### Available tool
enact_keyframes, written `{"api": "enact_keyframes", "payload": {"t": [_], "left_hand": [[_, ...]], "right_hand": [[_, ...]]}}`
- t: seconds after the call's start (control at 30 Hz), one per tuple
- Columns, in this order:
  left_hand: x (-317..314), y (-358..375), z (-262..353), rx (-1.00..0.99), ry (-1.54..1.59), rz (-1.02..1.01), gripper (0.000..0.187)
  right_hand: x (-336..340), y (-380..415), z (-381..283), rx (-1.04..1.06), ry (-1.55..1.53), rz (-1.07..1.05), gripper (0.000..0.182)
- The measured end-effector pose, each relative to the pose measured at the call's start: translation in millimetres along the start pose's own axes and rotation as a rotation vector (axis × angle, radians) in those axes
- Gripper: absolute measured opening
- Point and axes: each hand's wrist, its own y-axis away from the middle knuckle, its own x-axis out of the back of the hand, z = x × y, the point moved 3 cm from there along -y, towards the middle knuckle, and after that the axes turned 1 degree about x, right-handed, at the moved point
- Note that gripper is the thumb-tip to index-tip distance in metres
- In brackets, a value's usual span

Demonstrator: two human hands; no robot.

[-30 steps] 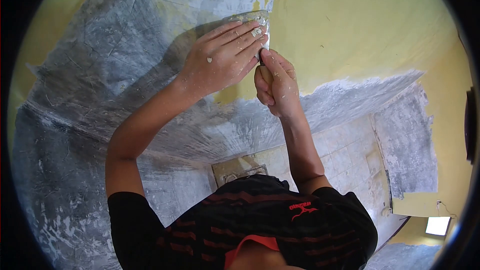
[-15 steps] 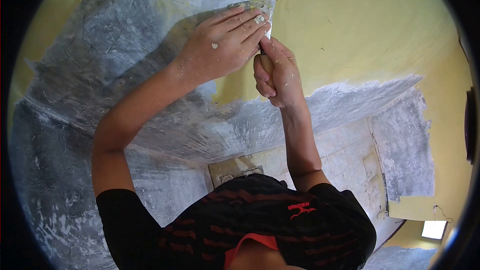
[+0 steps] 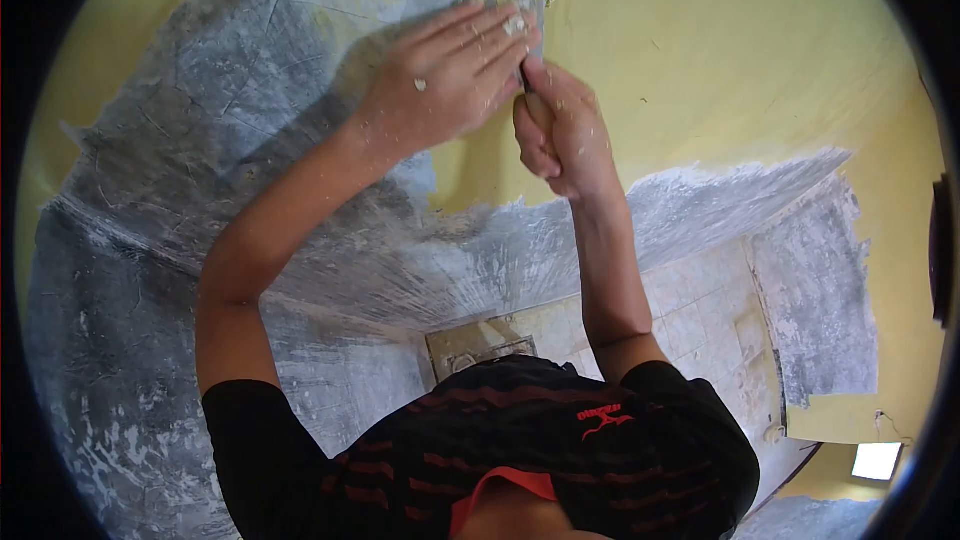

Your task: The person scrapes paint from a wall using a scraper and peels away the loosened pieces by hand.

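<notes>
My right hand (image 3: pixel 572 130) is wrapped round the light-coloured handle of a scraper (image 3: pixel 540 112). Flat against the wall lies the scraper's wide blade, at the border between bare grey plaster and yellow paint. With fingers stretched out, my left hand (image 3: pixel 450 75) presses over the blade and hides most of it. Pale flakes stick to the back of that hand. The yellow paint (image 3: pixel 690 50) spreads to the right of the blade, and the scraped grey plaster (image 3: pixel 240 60) lies to the left.
Grey plaster with a ragged paint edge (image 3: pixel 720 185) runs along the lower wall. Below it is a tiled floor (image 3: pixel 690 310), with a dark-edged square item (image 3: pixel 480 340) in the corner. At the lower right is a bright opening (image 3: pixel 876 461).
Both hands have pushed the scraper a short way up the wall along the paint edge. My grip and the flat left hand stay the same.
</notes>
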Motion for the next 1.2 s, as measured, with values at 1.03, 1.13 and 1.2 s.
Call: {"api": "enact_keyframes", "payload": {"t": [1.03, 1.13, 1.2], "left_hand": [[3, 7, 10, -0.002, 0.132, -0.09, 0.049], [3, -1, 0, -0.008, 0.094, -0.062, 0.049], [6, -8, -1, 0.016, 0.07, -0.044, 0.049]], "right_hand": [[3, 22, 18, -0.132, -0.046, 0.033, 0.03], [4, 8, 7, -0.094, 0.027, 0.019, 0.036], [-2, 2, -5, -0.057, 0.012, 0.006, 0.036]]}}
